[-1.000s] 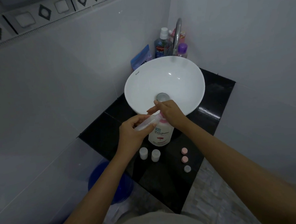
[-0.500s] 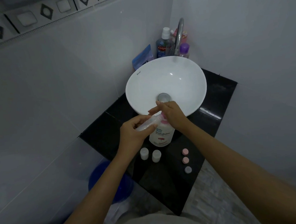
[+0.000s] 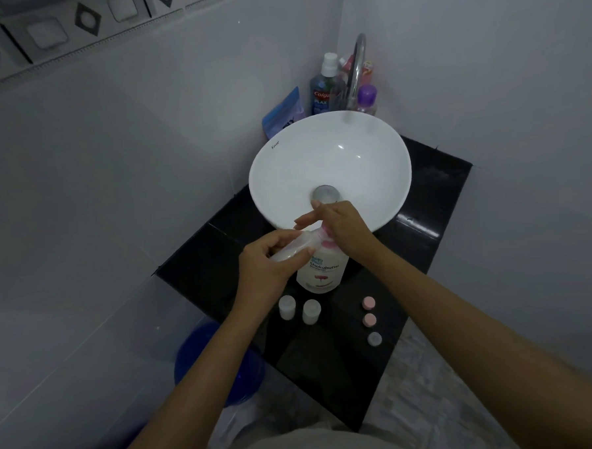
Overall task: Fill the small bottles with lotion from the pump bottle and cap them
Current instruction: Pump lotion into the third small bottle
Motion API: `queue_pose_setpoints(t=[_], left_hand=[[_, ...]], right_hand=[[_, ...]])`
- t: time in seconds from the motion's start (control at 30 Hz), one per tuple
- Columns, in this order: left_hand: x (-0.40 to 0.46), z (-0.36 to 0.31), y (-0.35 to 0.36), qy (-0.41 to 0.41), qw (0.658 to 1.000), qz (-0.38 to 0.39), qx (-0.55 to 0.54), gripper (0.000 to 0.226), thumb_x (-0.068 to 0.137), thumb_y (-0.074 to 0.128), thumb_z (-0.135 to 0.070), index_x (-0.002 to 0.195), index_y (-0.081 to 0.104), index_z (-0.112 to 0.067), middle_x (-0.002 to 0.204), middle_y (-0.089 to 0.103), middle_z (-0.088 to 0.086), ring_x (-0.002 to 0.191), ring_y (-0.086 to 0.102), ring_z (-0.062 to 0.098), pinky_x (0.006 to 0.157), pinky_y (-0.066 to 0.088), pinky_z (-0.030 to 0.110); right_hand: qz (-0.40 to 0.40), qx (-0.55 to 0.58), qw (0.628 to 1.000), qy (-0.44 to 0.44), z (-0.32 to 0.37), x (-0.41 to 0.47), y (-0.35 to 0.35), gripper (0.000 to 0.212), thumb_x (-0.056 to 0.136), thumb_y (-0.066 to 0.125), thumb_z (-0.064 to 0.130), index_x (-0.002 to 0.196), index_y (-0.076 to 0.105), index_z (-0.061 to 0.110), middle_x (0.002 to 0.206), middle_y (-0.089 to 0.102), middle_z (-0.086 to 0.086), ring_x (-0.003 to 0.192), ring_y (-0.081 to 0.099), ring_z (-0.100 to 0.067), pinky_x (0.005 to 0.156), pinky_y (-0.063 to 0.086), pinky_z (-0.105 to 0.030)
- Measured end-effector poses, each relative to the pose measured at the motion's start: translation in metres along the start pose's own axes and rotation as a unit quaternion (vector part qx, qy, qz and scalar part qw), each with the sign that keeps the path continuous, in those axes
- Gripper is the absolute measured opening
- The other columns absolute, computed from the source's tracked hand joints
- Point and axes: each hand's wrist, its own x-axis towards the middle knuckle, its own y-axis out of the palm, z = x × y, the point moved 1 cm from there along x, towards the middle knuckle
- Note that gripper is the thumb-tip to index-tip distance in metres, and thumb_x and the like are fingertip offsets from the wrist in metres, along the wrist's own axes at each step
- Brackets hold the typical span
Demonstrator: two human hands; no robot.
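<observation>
A white pump bottle [image 3: 321, 271] with a pink pump head stands on the black counter [image 3: 330, 377] in front of the basin. My left hand [image 3: 265, 263] grips a small clear bottle [image 3: 295, 246], tilted on its side with its mouth at the pump nozzle. My right hand [image 3: 343, 228] rests flat on top of the pump head, fingers stretched out. Two small white bottles [image 3: 287, 307] [image 3: 311, 311] stand uncapped below the pump bottle. Two pink caps [image 3: 368, 302] [image 3: 369, 319] and a pale cap [image 3: 374, 339] lie in a row to the right.
A white round basin [image 3: 329, 160] sits behind the pump bottle, with a chrome tap [image 3: 356, 66] over it. Toiletry bottles [image 3: 325, 85] crowd the corner. A blue bucket [image 3: 198, 356] stands on the floor at the left. White tiled walls close both sides.
Both hands have stayed at the pump bottle, with the small bottle still at the nozzle. Only the view has shifted slightly.
</observation>
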Motion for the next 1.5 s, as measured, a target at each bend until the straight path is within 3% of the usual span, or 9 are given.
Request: queue_pose_setpoints(t=[0.1, 0.23, 0.37, 0.63, 0.9, 1.03, 1.2, 1.37, 1.5], left_hand=[[-0.002, 0.0, -0.001, -0.003, 1.0, 0.003, -0.006, 0.026, 0.075, 0.076, -0.018, 0.1, 0.07, -0.022, 0.093, 0.071, -0.008, 0.088, 0.066, 0.004, 0.072, 0.052, 0.012], [0.001, -0.008, -0.003, 0.014, 1.0, 0.001, -0.009, 0.026, 0.075, 0.076, -0.019, 0.1, 0.071, -0.019, 0.094, 0.072, -0.005, 0.09, 0.067, 0.009, 0.077, 0.055, 0.019], [0.003, -0.008, -0.003, 0.015, 1.0, 0.001, -0.009, 0.027, 0.075, 0.077, -0.02, 0.101, 0.071, -0.017, 0.094, 0.073, -0.001, 0.091, 0.067, 0.014, 0.079, 0.056, 0.026], [0.001, 0.003, -0.002, -0.012, 1.0, 0.005, 0.003, 0.03, 0.075, 0.077, -0.021, 0.104, 0.07, -0.018, 0.096, 0.072, -0.003, 0.092, 0.066, 0.011, 0.073, 0.053, 0.013], [0.006, -0.008, -0.005, 0.007, 1.0, 0.011, -0.01, 0.028, 0.074, 0.078, -0.021, 0.102, 0.072, -0.018, 0.095, 0.073, -0.001, 0.092, 0.067, 0.016, 0.081, 0.057, 0.031], [0.005, -0.002, -0.003, -0.002, 1.0, 0.008, -0.008, 0.028, 0.074, 0.077, -0.021, 0.101, 0.071, -0.019, 0.095, 0.072, -0.001, 0.091, 0.066, 0.014, 0.078, 0.057, 0.027], [0.004, 0.005, -0.003, -0.02, 1.0, 0.011, -0.005, 0.031, 0.075, 0.077, -0.021, 0.105, 0.07, -0.017, 0.096, 0.072, -0.003, 0.092, 0.067, 0.008, 0.077, 0.055, 0.023], [0.005, -0.005, -0.004, 0.001, 1.0, 0.007, -0.022, 0.027, 0.076, 0.077, -0.02, 0.102, 0.071, -0.017, 0.095, 0.073, -0.002, 0.091, 0.067, 0.012, 0.078, 0.057, 0.026], [0.007, -0.006, -0.004, 0.01, 1.0, 0.011, -0.022, 0.027, 0.076, 0.076, -0.02, 0.102, 0.071, -0.016, 0.095, 0.073, 0.001, 0.092, 0.068, 0.014, 0.079, 0.057, 0.025]], right_hand=[[-0.003, -0.027, 1.0, -0.006, -0.003, 0.0, 0.0, 0.043, 0.1, 0.037, 0.026, 0.094, 0.073, 0.002, 0.098, 0.072, -0.006, 0.094, 0.064, -0.022, 0.081, 0.043, -0.021], [0.01, -0.024, 0.999, -0.019, 0.013, 0.002, -0.007, 0.044, 0.099, 0.038, 0.031, 0.095, 0.073, 0.005, 0.101, 0.073, -0.007, 0.096, 0.062, -0.006, 0.084, 0.037, -0.011], [-0.02, -0.012, 0.999, -0.023, 0.012, 0.0, -0.005, 0.044, 0.1, 0.037, 0.026, 0.095, 0.073, 0.001, 0.092, 0.071, -0.006, 0.078, 0.061, 0.008, 0.075, 0.039, -0.001], [-0.025, 0.029, 0.999, 0.012, -0.002, -0.002, 0.004, 0.042, 0.099, 0.04, 0.028, 0.093, 0.072, 0.002, 0.09, 0.071, -0.006, 0.099, 0.064, -0.028, 0.078, 0.05, -0.028], [-0.011, -0.018, 0.999, -0.024, 0.013, 0.002, -0.007, 0.045, 0.1, 0.037, 0.028, 0.093, 0.074, 0.004, 0.087, 0.071, -0.002, 0.083, 0.061, 0.001, 0.077, 0.038, -0.005], [-0.023, -0.005, 1.0, -0.009, 0.006, -0.001, -0.003, 0.045, 0.1, 0.037, 0.028, 0.091, 0.074, 0.005, 0.078, 0.069, 0.007, 0.083, 0.061, -0.005, 0.083, 0.043, -0.019], [-0.016, -0.007, 1.0, 0.003, -0.003, 0.0, 0.001, 0.044, 0.099, 0.038, 0.03, 0.088, 0.075, 0.008, 0.088, 0.072, -0.002, 0.095, 0.064, -0.024, 0.089, 0.047, -0.033], [-0.002, -0.025, 0.999, -0.031, 0.013, 0.003, -0.008, 0.046, 0.099, 0.036, 0.034, 0.094, 0.073, 0.006, 0.093, 0.073, -0.005, 0.094, 0.064, -0.01, 0.078, 0.041, -0.009], [-0.018, -0.014, 0.999, -0.023, 0.011, 0.0, -0.006, 0.047, 0.1, 0.035, 0.029, 0.095, 0.073, 0.004, 0.088, 0.071, -0.004, 0.084, 0.061, -0.001, 0.08, 0.038, -0.011]])
